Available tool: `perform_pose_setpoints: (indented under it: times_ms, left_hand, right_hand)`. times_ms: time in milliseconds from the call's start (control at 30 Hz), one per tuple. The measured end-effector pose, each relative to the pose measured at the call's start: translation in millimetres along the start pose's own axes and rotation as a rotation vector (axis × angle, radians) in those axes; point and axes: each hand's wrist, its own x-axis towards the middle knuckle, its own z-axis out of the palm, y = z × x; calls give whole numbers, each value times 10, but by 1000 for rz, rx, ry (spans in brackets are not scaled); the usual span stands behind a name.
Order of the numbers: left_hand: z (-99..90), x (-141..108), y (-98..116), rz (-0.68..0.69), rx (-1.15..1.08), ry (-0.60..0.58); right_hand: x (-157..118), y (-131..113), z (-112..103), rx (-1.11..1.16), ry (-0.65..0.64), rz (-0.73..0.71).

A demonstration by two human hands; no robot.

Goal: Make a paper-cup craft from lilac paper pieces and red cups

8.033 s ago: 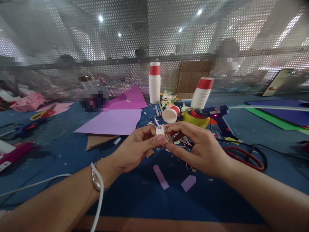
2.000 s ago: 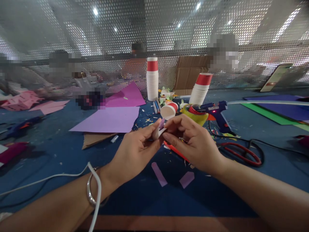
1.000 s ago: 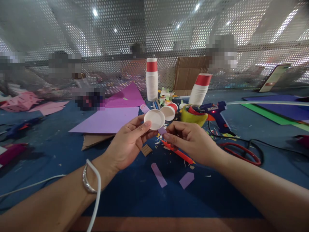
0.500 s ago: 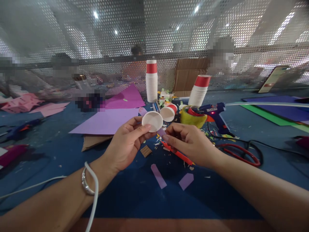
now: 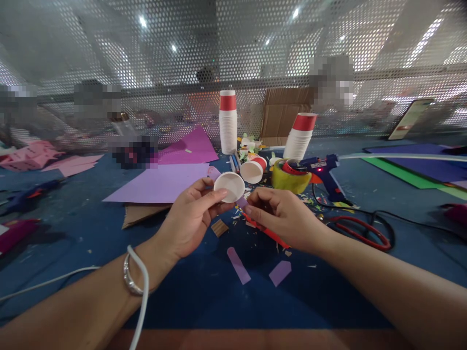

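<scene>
A white paper cup (image 5: 229, 187) is tilted with its opening toward me, and my left hand (image 5: 189, 221) grips it, thumb over the rim. Between the thumb and fingers of my right hand (image 5: 286, 216) is the end of a purple paper strip (image 5: 241, 202) at the cup's right side. Another bit of purple paper (image 5: 213, 172) sticks out at the cup's upper left; whether it is the same piece is hidden. Below my hands lie a loose purple strip (image 5: 239, 266), a pointed purple piece (image 5: 280, 273) and a small cardboard square (image 5: 219, 228).
Two cup stacks (image 5: 228, 131) (image 5: 299, 138) stand at the back. A red-and-white cup (image 5: 252, 172) lies behind my hands. A blue glue gun (image 5: 326, 175) rests by a yellow-green holder (image 5: 291, 179), its cord trailing right. Purple sheets (image 5: 160, 183) lie left; a long orange-red object (image 5: 275, 237) is under my right hand.
The cup has dipped very slightly in my left hand. My right hand keeps its pinch on the purple strip, and the whole view has shifted a little.
</scene>
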Motion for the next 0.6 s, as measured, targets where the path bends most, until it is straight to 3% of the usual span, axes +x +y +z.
perform_pose_setpoints:
  times_ms: [267,600]
  left_hand:
    - [-77,81,52,-23,93,88]
    - [-125,125,31,-38,212,68]
  right_hand:
    - [19,16,-73,-23,18,50]
    - [19,39,-226,-379,-56,43]
